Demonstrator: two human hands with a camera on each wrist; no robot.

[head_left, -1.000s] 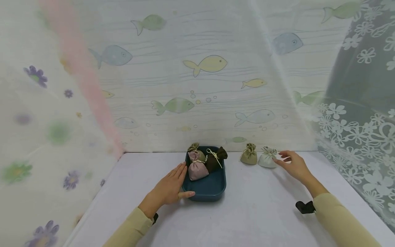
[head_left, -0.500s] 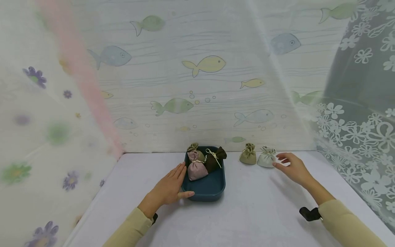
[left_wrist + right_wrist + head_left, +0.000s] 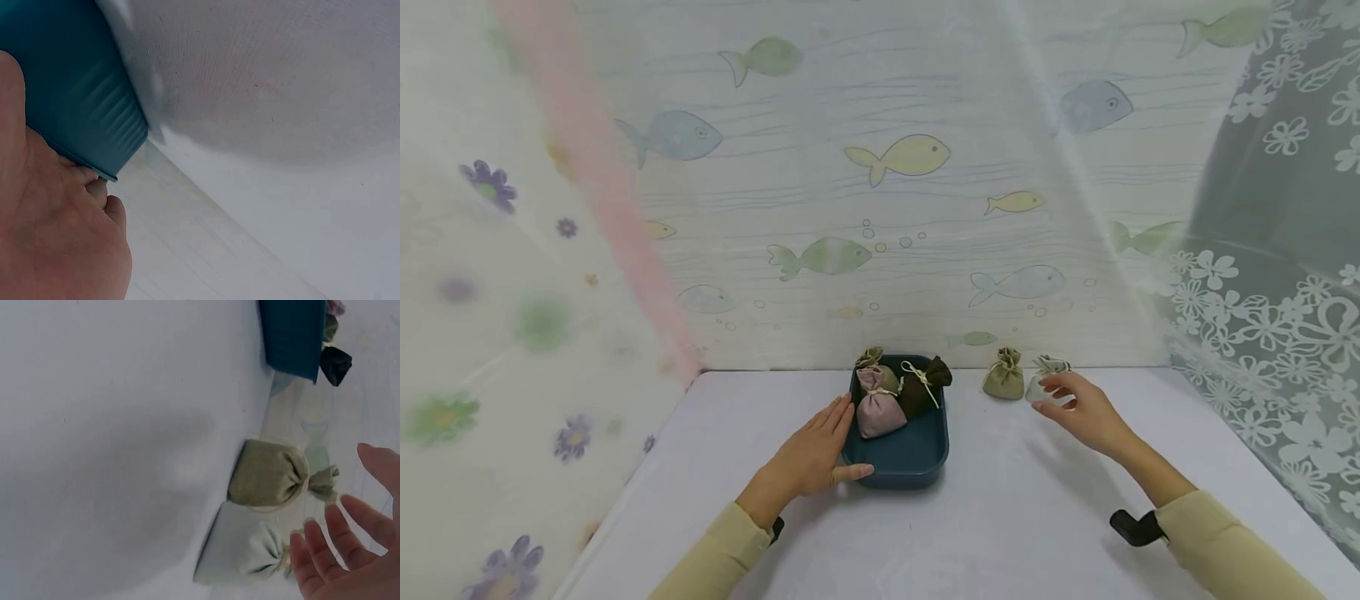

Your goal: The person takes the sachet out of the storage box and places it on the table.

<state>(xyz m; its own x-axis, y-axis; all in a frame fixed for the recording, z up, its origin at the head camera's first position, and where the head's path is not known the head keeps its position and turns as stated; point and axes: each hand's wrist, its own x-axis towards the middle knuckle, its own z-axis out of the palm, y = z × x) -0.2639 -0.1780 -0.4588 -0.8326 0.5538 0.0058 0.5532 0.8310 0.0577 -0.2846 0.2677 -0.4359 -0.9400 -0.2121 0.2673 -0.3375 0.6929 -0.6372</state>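
My left hand (image 3: 805,457) rests along the left side of a blue tray (image 3: 910,454), fingers straight and thumb over the front corner. Inside the tray lie a pink drawstring pouch (image 3: 880,414), a dark brown pouch (image 3: 916,397) with a pale cord, and a green pouch (image 3: 870,357) partly hidden behind the pink one. To the right, an olive pouch (image 3: 1003,382) stands beside a white pouch (image 3: 231,547). My right hand (image 3: 1093,417) hovers in front of the white pouch, partly covering it in the head view. Its fingers are spread and hold nothing in the right wrist view.
A white table (image 3: 1000,517) carries everything. Behind it hangs a pale curtain (image 3: 910,217) printed with fish, close to the pouches at the table's back edge. Flowered curtains (image 3: 512,333) close off the left and right sides.
My right hand first draws slightly right, away from the white pouch, then moves left in front of it. The left hand, the tray and the pouches stay put.
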